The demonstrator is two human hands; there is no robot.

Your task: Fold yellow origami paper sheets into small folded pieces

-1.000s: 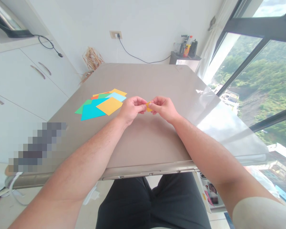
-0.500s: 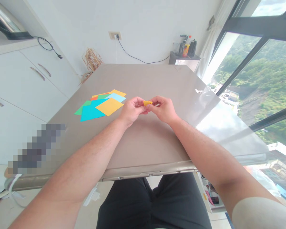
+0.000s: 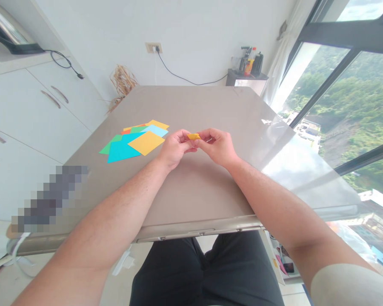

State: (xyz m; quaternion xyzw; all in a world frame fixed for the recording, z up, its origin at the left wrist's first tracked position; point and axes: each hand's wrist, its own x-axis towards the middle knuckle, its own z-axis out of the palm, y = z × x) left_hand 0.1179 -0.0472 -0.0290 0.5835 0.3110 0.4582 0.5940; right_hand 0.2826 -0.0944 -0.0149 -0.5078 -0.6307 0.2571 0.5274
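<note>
Between my fingertips is a small folded piece of yellow paper (image 3: 193, 136), held just above the table. My left hand (image 3: 175, 148) pinches it from the left, with fingers curled in. From the other side my right hand (image 3: 217, 145) grips it between thumb and fingers. The fingers hide part of the paper, so the exact folds cannot be made out. Left of my hands lie flat paper sheets: a yellow square (image 3: 147, 143) on top of a blue sheet (image 3: 123, 149), with light blue, green and orange ones behind.
The brown table (image 3: 198, 191) has its front edge close to my lap. A pixelated dark object (image 3: 52, 197) lies at its left edge. Beyond the far right corner, bottles (image 3: 249, 66) stand on a small cabinet. A window (image 3: 338, 97) is on the right.
The folded yellow paper has shifted slightly left and turned between my fingers, now showing a flatter, wider face. Both hands stay in nearly the same place.
</note>
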